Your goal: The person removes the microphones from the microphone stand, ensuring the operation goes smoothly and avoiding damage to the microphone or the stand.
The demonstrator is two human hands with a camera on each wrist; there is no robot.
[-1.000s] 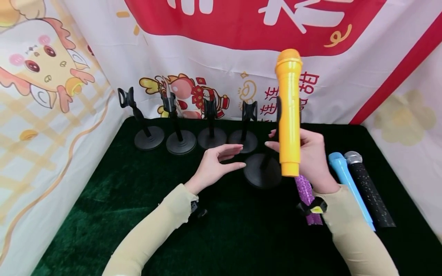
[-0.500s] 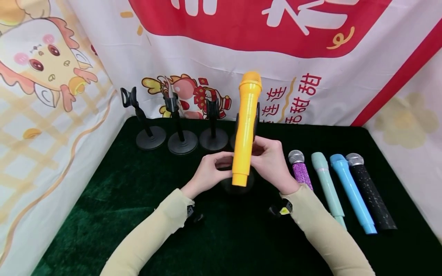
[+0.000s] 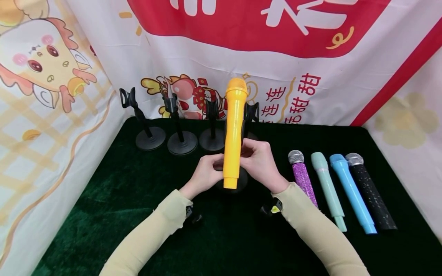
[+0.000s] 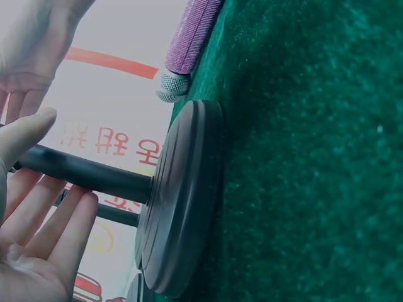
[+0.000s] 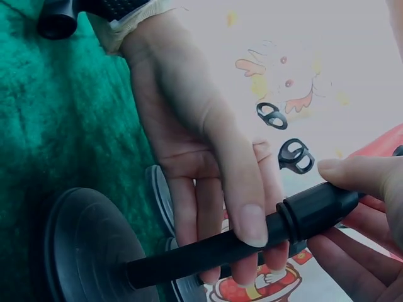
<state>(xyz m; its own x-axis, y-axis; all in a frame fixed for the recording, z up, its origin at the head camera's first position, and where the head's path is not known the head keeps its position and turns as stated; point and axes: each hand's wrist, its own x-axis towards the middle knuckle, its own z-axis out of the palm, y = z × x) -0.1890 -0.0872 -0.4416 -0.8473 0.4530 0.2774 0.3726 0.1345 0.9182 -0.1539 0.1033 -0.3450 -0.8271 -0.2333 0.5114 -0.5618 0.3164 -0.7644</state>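
Note:
A yellow microphone [image 3: 234, 130] sits tilted in the clip of a black microphone stand, in front of both hands. In the right wrist view, my left hand [image 5: 201, 132] pinches the stand's stem [image 5: 182, 261], thumb in front and fingers behind. Higher up, my right hand [image 5: 362, 220] grips the thick black collar [image 5: 318, 211] between thumb and fingers. The left wrist view shows the round base [image 4: 182, 201] at the green cloth; whether it bears fully on it I cannot tell. In the head view, the microphone hides most of the stem from my left hand [image 3: 203, 172] and right hand [image 3: 260, 161].
Several black stands line the back, among them one at far left [image 3: 150, 138] and a neighbour [image 3: 182, 142]. At right lie a purple glitter microphone [image 3: 304, 178], a mint one [image 3: 328, 188], a blue one [image 3: 352, 193] and a black one [image 3: 373, 193]. Printed cloth walls surround the green cloth [image 3: 193, 237].
My right hand has carried the stand with the yellow microphone leftward and lower, in front of the row. My left hand has closed its fingers on the stem.

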